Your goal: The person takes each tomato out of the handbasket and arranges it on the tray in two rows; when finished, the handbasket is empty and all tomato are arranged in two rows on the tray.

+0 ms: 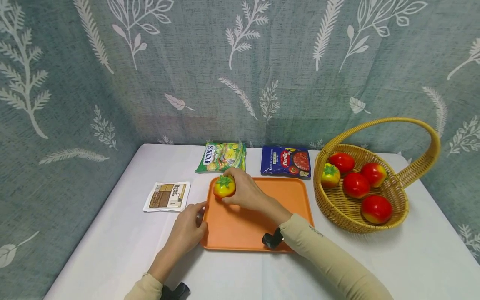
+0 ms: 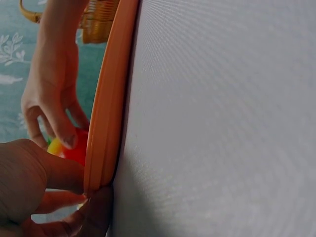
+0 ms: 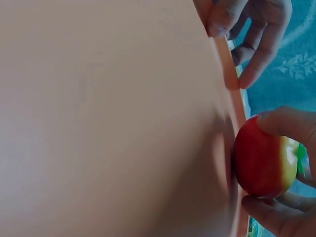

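My right hand [image 1: 245, 189] grips a glossy red-and-yellow fruit [image 1: 223, 188] with a green leafy top, between thumb and fingers. It is at the far left corner of the orange tray [image 1: 240, 233]. In the right wrist view the fruit [image 3: 264, 160] is close to the tray surface; whether it touches is hard to tell. My left hand [image 1: 187, 227] pinches the tray's left rim, its thumb on the inner side and fingers outside, as the left wrist view shows at the rim [image 2: 106, 113].
A wicker basket [image 1: 326, 204] with a tall handle stands at right, holding several similar fruits. Behind the tray lie a green Fox's candy bag [image 1: 225, 157] and a blue Barilla pouch [image 1: 286, 161]. Left of it is a white-and-brown packet [image 1: 167, 196]. A patterned curtain [image 1: 240, 83] backs the table.
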Motion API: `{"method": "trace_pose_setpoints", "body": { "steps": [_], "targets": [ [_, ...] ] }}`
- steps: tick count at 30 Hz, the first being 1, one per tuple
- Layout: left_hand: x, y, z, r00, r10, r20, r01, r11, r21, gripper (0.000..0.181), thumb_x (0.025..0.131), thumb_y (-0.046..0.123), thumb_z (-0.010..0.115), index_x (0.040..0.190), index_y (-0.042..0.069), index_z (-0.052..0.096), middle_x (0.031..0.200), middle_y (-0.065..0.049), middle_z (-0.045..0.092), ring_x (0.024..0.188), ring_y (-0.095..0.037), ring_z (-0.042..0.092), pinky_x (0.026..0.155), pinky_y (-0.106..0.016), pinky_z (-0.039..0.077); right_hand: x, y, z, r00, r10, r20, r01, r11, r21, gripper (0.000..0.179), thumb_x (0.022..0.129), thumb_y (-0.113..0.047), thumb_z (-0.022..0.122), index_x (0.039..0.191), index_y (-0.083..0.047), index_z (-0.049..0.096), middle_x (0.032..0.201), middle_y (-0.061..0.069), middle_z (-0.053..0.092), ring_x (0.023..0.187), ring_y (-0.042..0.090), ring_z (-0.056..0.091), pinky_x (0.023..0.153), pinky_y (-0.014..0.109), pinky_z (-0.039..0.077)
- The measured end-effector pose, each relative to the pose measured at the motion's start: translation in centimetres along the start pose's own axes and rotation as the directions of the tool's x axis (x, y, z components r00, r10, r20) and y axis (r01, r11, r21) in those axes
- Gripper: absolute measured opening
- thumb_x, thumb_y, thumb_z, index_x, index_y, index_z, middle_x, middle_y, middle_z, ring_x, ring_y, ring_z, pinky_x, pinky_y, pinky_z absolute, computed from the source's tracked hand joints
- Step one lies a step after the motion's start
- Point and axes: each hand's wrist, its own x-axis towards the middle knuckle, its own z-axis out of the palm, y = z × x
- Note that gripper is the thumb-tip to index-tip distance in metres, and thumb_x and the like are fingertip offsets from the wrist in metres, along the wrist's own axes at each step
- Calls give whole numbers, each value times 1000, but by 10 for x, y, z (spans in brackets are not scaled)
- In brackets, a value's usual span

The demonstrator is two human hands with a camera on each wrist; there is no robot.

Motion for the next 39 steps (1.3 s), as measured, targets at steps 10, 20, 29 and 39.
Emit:
{"method": "trace_pose_setpoints", "body": {
  "steps": [10,20,29,39],
  "targets": [
    [0,1,0,1000,-2,-4,2,1000,2,52,78,-2,69,129,-3,62,98,-11,63,76,-18,56,68,-34,49,-6,-2,-3,999,11,49,-9,1000,-29,98,67,-28,93,147,-5,41,141,13,49,127,26,48,107,44,41],
    [1,0,0,1000,-4,3,4,1000,-2,51,79,-2,69,130,-2,62,98,-11,63,76,-18,58,68,-34,51,-16,-5,-15,1000,-8,21,10,998,-62,97,68,-31,92,148,-7,43,142,11,49,125,27,52,105,44,43],
    [1,0,1,1000,-19,9,19,1000,-11,52,78,-2,68,130,-2,61,99,-12,63,77,-19,59,69,-35,52,-36,-14,-37,1000,-16,1,16,999,-47,91,70,-29,90,148,-12,46,143,7,49,127,24,50,104,44,43],
    [1,0,1,1000,-18,9,18,1000,-17,54,78,-3,68,131,-2,61,100,-12,63,77,-19,60,69,-36,53,-66,-24,-66,1000,-19,-24,18,998,-53,85,74,-31,88,147,-12,48,145,5,48,131,24,48,103,46,44]
  ]
}}
